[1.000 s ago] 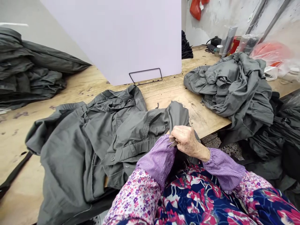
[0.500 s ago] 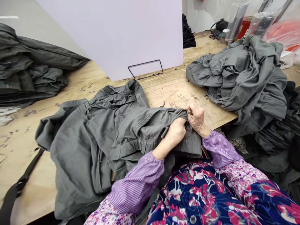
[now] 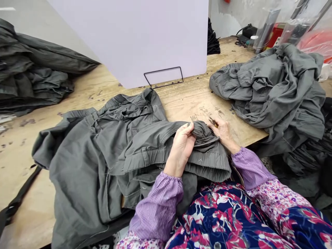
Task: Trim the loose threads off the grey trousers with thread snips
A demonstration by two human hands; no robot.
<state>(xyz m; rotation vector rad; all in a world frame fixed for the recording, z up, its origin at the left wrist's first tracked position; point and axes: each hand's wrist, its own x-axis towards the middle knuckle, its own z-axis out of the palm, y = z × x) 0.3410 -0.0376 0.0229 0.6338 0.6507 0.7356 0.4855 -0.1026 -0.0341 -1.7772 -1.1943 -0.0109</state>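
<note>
My left hand (image 3: pixel 182 146) is shut on a twisted bunch of grey cloth (image 3: pixel 203 133), part of a grey cotton garment (image 3: pixel 85 155) spread over the table edge in front of me. My right hand (image 3: pixel 225 133) sits just to the right of the bunch, holding small metal snips (image 3: pixel 212 121) between thumb and fingers. The snip tips point up and left, just off the cloth. A stitched hem (image 3: pixel 207 168) lies under my hands. Purple striped sleeves cover both forearms.
The wooden table (image 3: pixel 186 103) carries a crumpled grey garment pile (image 3: pixel 275 93) at right and a dark stack (image 3: pixel 31 65) at left. A white board (image 3: pixel 129 34) stands at the back on a black wire stand (image 3: pixel 163 76). Plastic-wrapped items stand beyond it.
My hands have moved apart. The left now twists the cloth into a tight bunch, and the right has shifted rightward with the snips showing. The view has shifted slightly.
</note>
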